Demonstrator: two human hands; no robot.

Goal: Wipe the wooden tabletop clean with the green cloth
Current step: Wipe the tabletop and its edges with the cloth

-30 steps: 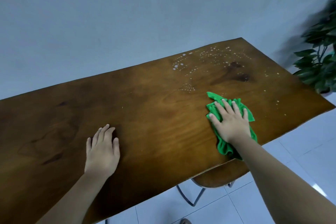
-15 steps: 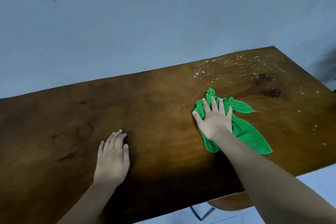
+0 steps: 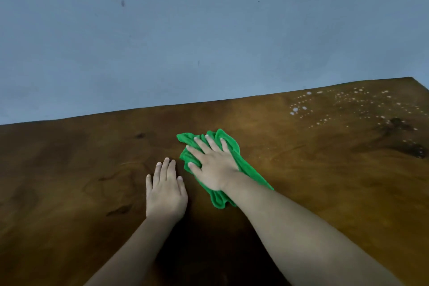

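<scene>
1. Behind the table you've got a plain blue-grey wall (image 3: 209, 30) filling the whole upper half of the view.
2. The wall is matte, with no window or fixture in frame.
3. You can spot a few small dark marks (image 3: 122, 3) on it, upper left of centre, plus a faint one lower down.
4. Light is dim and even, no hard shadows on the wall.
5. The wall meets the far edge of the furniture along a line that slopes up toward your right.
6. No floor shows in this view.
</scene>
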